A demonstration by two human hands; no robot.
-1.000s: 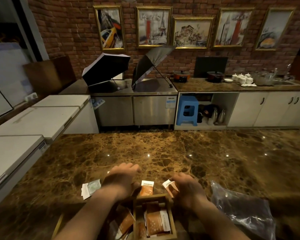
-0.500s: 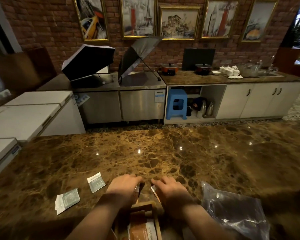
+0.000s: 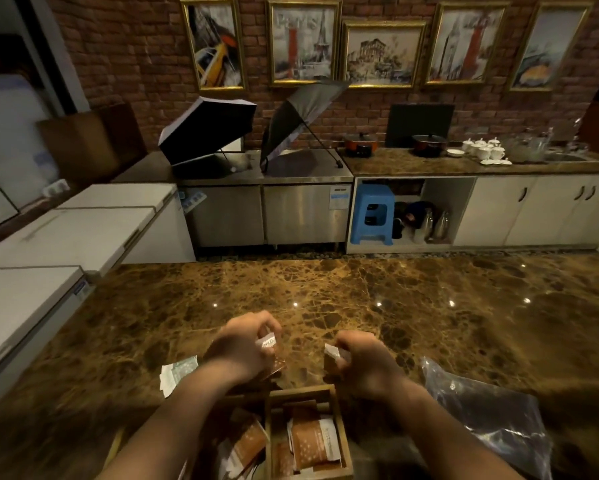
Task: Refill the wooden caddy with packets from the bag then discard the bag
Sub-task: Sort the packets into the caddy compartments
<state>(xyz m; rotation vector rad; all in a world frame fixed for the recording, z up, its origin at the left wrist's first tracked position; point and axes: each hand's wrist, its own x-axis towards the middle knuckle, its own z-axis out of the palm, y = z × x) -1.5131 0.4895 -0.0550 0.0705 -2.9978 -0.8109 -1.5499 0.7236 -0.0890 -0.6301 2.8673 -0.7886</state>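
The wooden caddy (image 3: 339, 393) sits at the near edge of the marble counter, with several orange packets (image 3: 313, 445) standing in its compartments. Just beyond it, my left hand (image 3: 242, 348) grips an orange packet (image 3: 268, 342) by its white top. My right hand (image 3: 363, 362) grips another orange packet (image 3: 331, 353) the same way. Both hands hover a little above the counter, apart from each other. The clear plastic bag (image 3: 492, 420) lies crumpled on the counter to the right of the caddy.
A pale green-and-white packet (image 3: 178, 374) lies on the marble counter (image 3: 395, 306) left of my left arm. White chest freezers (image 3: 66, 237) stand to the left. Steel cabinets with open umbrellas (image 3: 208, 129) line the brick wall behind.
Both hands have lifted off the counter and drawn apart, each now holding up an orange packet. The view has shifted back to the left.
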